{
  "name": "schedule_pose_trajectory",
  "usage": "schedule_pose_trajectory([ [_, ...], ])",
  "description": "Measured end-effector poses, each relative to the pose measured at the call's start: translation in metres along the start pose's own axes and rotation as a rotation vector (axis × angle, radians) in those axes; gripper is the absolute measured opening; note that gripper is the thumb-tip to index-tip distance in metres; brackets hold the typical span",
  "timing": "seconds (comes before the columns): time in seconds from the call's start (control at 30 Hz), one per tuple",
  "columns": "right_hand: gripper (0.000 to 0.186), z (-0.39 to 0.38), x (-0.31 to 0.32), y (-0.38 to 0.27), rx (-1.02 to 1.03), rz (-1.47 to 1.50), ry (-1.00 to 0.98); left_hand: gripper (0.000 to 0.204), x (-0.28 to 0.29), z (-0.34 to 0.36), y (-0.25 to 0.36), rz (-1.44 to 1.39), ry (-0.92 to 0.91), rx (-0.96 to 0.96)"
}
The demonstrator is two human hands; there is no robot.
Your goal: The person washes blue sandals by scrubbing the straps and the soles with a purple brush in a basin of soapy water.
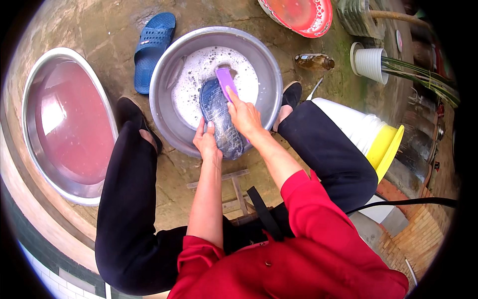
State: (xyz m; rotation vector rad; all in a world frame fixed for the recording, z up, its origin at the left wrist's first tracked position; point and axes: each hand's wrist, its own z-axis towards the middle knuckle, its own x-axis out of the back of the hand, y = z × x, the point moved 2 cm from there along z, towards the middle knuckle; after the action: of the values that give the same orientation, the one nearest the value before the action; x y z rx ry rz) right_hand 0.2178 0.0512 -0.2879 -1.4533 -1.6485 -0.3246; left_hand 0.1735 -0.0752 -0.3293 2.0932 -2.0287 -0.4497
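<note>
A grey metal basin (pixel 269 74) with white soapy suds (pixel 191 65) stands between my feet. A wet dark-blue slipper (pixel 219 112) leans in it, its near end at the basin's near rim. My left hand (pixel 208 143) grips the slipper's left edge, thumb on top. My right hand (pixel 245 117) is closed around a purple scrubbing brush (pixel 226 82), which lies along the slipper's upper right side. The brush's bristles are hidden. Left of the basin, a matching blue slipper (pixel 149 52) lies on the ground.
A large metal tub (pixel 30 124) of pinkish water stands at left. A red-rimmed basin (pixel 323 22), a brown bottle (pixel 313 62) and a potted plant (pixel 371 65) are at the far right. White buckets with a yellow rim (pixel 391 149) lie beside my right knee.
</note>
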Motion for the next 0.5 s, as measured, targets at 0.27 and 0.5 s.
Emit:
schedule_pose_trajectory([
  [0.27, 0.053, -0.037, -0.010, -0.008, 0.005, 0.041, -0.088, 0.046, 0.011, 0.007, -0.004, 0.002, 0.018, -0.023],
  [0.5, 0.052, -0.011, -0.010, -0.024, 0.007, -0.031, -0.078, 0.045, 0.007, 0.002, 0.000, 0.007, 0.017, -0.037],
])
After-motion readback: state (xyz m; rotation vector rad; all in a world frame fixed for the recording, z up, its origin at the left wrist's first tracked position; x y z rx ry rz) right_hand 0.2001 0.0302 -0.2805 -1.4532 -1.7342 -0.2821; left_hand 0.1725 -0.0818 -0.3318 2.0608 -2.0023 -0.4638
